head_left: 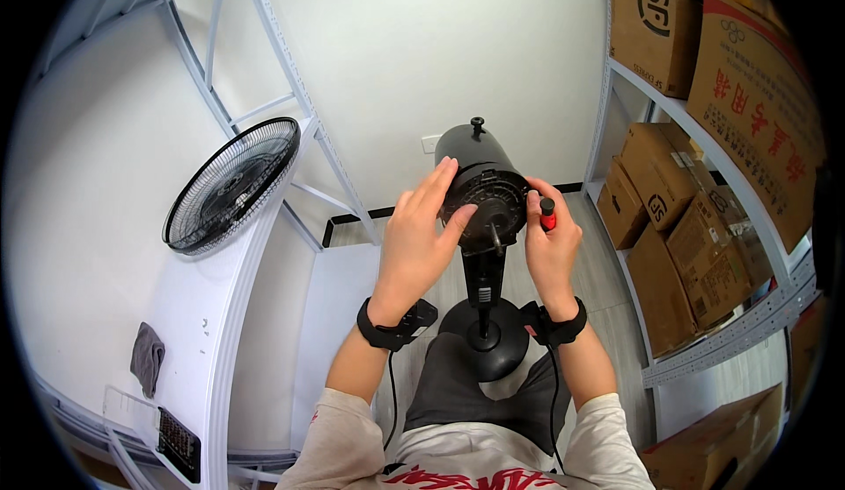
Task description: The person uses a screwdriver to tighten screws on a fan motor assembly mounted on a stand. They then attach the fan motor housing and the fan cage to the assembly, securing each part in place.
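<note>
A black pedestal fan stands in front of me with its grille and blades off. Its motor head (480, 173) faces me, the bare shaft sticking out. My left hand (422, 235) lies flat against the left side of the motor face, fingers spread. My right hand (550, 243) touches the right side of the motor and grips a small screwdriver with a red and black handle (547, 214). The fan's pole runs down to a round black base (484, 336) on the floor between my knees. Black bands sit on both wrists.
A black wire fan grille (231, 186) lies on the white table (202, 296) at left, along with a grey cloth (146, 358). Metal shelving (748, 323) at right holds several cardboard boxes (669, 217). A white wall stands behind the fan.
</note>
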Available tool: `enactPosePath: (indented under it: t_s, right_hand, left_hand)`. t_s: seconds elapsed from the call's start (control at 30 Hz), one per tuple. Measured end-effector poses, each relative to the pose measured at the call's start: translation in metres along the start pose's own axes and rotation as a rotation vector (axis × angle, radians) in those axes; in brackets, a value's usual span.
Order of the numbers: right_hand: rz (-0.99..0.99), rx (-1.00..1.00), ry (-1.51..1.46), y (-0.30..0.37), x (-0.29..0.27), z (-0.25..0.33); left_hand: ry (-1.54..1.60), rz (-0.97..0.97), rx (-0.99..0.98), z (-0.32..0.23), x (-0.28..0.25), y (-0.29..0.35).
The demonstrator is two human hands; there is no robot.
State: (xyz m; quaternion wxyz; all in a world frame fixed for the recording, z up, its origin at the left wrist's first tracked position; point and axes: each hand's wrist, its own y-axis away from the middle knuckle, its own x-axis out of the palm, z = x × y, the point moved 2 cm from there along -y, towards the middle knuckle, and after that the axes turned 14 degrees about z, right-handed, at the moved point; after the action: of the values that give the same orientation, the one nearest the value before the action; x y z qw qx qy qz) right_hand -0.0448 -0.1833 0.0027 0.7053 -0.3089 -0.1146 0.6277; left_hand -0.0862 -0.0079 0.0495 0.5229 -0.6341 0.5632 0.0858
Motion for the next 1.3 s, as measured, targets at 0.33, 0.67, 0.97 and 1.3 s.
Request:
enactPosePath:
  t_s: [0.33, 0.67, 0.97, 1.3]
  right_hand:
    - [-0.013, -0.033, 0.063, 0.002, -0.001, 0.006]
    - [-0.026, -0.080, 0.011, 0.000, -0.002, -0.013]
    - [0.241, 0.172, -0.397, 0.012, -0.004, -0.040]
    - [0.397, 0.100, -0.429, 0.016, 0.001, -0.053]
  left_hand:
    - [-0.024, -0.066, -0.009, 0.000, 0.004, 0.000]
    - [0.234, -0.115, -0.061, 0.012, 0.017, 0.008]
    - [0.764, -0.033, -0.092, 0.036, 0.051, 0.035]
    - [1.015, 0.172, -0.261, 0.031, 0.045, 0.034]
